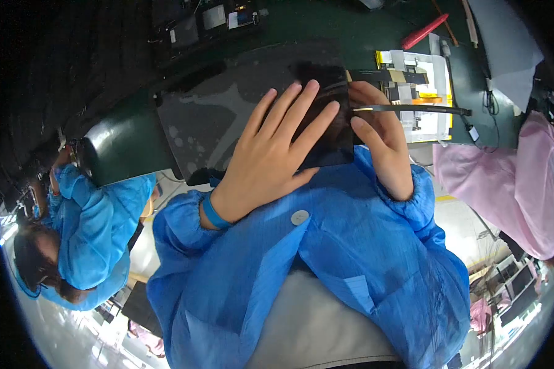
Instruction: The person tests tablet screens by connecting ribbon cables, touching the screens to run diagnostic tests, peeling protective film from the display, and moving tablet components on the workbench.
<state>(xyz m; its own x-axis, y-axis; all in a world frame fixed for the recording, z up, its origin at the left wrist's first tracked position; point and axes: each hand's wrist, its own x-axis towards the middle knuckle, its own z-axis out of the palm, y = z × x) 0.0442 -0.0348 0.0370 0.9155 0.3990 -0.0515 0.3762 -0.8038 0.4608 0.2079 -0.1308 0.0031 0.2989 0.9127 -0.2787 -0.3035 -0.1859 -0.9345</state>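
Observation:
A dark glossy screen panel (197,117) with whitish smears and spots lies in front of me, its near edge close to my body. My left hand (274,138), with a blue band at the wrist, rests palm down on it with the fingers spread. At the panel's right edge, my right hand (385,132) has its fingers curled and its thumb against the edge. A black flat cable (418,109) runs from that edge across the right hand's fingers. Above it a second, wider flat cable (394,76) also extends right from the panel.
Right of the panel lies a white, yellow-edged board (434,126) with tape strips. Behind it is a red pen-like tool (425,32); a thin cable (490,101) hangs nearby. Dark electronic parts (212,21) sit at the back. People in blue (98,227) and pink (505,178) flank me.

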